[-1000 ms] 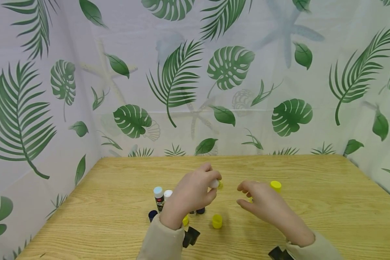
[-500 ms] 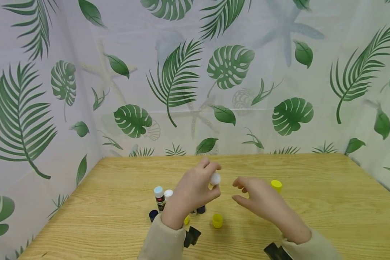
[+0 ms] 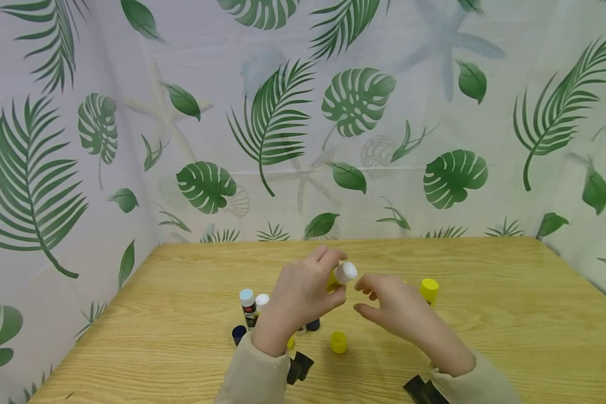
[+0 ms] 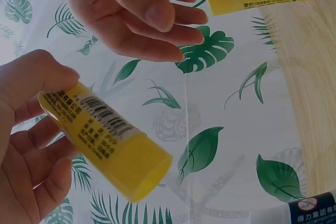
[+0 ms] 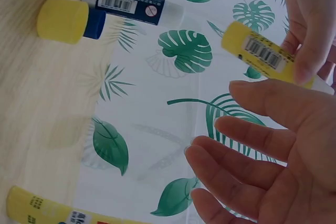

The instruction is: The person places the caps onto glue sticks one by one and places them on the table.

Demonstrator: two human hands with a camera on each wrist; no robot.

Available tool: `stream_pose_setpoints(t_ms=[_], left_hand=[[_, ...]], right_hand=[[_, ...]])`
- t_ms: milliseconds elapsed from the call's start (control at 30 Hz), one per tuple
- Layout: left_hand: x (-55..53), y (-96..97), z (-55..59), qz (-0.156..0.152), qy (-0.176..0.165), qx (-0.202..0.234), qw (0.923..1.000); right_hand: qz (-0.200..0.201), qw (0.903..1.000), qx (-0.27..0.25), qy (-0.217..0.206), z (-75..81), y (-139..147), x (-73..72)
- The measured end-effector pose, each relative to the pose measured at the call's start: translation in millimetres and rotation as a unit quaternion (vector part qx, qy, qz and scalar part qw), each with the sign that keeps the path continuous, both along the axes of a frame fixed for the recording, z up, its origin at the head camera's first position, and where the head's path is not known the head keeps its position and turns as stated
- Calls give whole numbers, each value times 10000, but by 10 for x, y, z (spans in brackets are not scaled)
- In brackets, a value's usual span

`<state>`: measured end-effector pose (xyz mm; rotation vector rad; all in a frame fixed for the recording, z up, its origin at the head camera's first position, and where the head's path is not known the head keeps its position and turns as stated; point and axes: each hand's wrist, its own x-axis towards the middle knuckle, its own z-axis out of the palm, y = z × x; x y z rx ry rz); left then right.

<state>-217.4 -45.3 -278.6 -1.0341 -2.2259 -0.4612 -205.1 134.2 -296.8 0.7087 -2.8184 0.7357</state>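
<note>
While pinching the yellow glue stick (image 4: 107,142) between the thumb and fingers of the left hand (image 3: 303,286), holding it tilted in the air above the wooden table (image 3: 182,303), with its white end (image 3: 349,271) pointing toward the right side. Gripping nearer to this white end than to the yellow one. With the right hand (image 3: 399,306), holding nothing: hovering just beside the stick, apparently without contact, thumb and fingers lightly bent and apart. Not being able to tell from these views about any cap on the white end. For good handling, probably needing a grip further back on the yellow body, firm against slipping yet not squeezing the tube. Probably also wanting enough height over the loose yellow cap (image 3: 339,342) and the upright yellow glue stick (image 3: 429,290), for not knocking them.
</note>
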Motion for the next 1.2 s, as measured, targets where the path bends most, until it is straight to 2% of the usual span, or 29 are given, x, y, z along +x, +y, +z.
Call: stream_pose_setpoints(t_ms=[133, 233, 333, 500, 700, 967, 1200], left_hand=[[4, -4, 7, -54, 233, 118, 9996], [7, -4, 8, -110, 316, 209, 9992], [7, -4, 7, -158, 332, 264, 9990], [-5, -5, 6, -160, 336, 273, 9989], [0, -8, 17, -97, 291, 231, 9993], [15, -3, 26, -328, 31, 110, 9994], [25, -9, 19, -505, -441, 88, 9977]], right_hand=[[168, 9998, -7, -143, -70, -28, -25], [365, 9993, 81, -98, -141, -66, -48], [534, 9983, 168, -157, -211, -99, -67], [710, 9960, 179, -503, -302, -146, -81], [860, 9942, 422, -479, -390, -214, -74], [715, 9903, 458, -1096, -440, -278, -37], [752, 9852, 974, -1197, -486, -294, -34]])
